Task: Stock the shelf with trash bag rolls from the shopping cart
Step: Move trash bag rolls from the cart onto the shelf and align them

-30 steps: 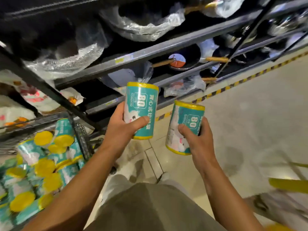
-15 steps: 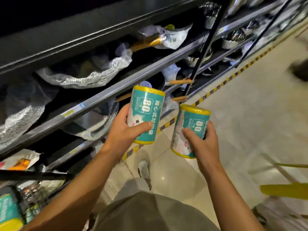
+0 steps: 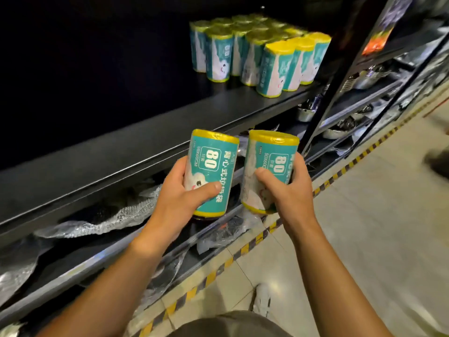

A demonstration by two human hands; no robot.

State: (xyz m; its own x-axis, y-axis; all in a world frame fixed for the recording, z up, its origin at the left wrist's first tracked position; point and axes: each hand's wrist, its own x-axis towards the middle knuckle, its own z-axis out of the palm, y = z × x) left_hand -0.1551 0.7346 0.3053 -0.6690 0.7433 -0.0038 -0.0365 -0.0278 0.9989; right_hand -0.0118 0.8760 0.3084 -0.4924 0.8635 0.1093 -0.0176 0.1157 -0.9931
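My left hand point(image 3: 179, 198) grips a teal trash bag roll point(image 3: 212, 164) with yellow ends, held upright in front of me. My right hand point(image 3: 289, 190) grips a second, matching roll point(image 3: 269, 156) close beside the first. Both rolls hover in front of the edge of a dark shelf point(image 3: 136, 137). Several more of the same rolls point(image 3: 257, 52) stand in a tight group at the far right end of that shelf. The shopping cart is out of view.
A black upright post point(image 3: 337, 69) bounds the shelf on the right. Lower shelves hold pans in bubble wrap point(image 3: 102, 220) and metal bowls point(image 3: 340, 130). A yellow-black striped line point(image 3: 245, 249) runs along the tiled floor by the rack.
The view has swung up and to the right: the cart and lower pans slid away, and the dark shelf with the stocked rolls came into view. Both hands kept their rolls and drew closer together.
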